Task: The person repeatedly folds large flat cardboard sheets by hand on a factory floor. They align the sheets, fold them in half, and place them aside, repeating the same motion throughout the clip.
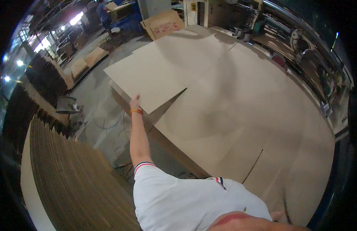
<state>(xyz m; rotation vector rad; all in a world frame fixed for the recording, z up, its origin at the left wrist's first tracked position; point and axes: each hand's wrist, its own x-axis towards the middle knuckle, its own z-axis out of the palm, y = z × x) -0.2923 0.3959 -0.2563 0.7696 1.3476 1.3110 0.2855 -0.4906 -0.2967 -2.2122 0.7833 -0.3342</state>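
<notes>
A large flat tan cardboard sheet [147, 79] lies over the far left of a broad layer of cardboard [240, 111]. My left hand [135, 102], arm stretched forward and an orange band at the wrist, grips the near left edge of the sheet. Under that side a dark wedge-shaped gap shows, so the sheet's near corner is raised a little. Low at the right, past my white shirt, a bit of my right hand [277, 215] shows over the cardboard. Its fingers are hidden. Two slits or seams run across the lower cardboard near me.
A tall stack of cardboard sheets [74, 173] stands close at my left, with more stacks [44, 73] behind it. Machinery with rollers [290, 34] runs along the far right. Beyond the grey floor [103, 104], another person [103, 15] stands at the far left.
</notes>
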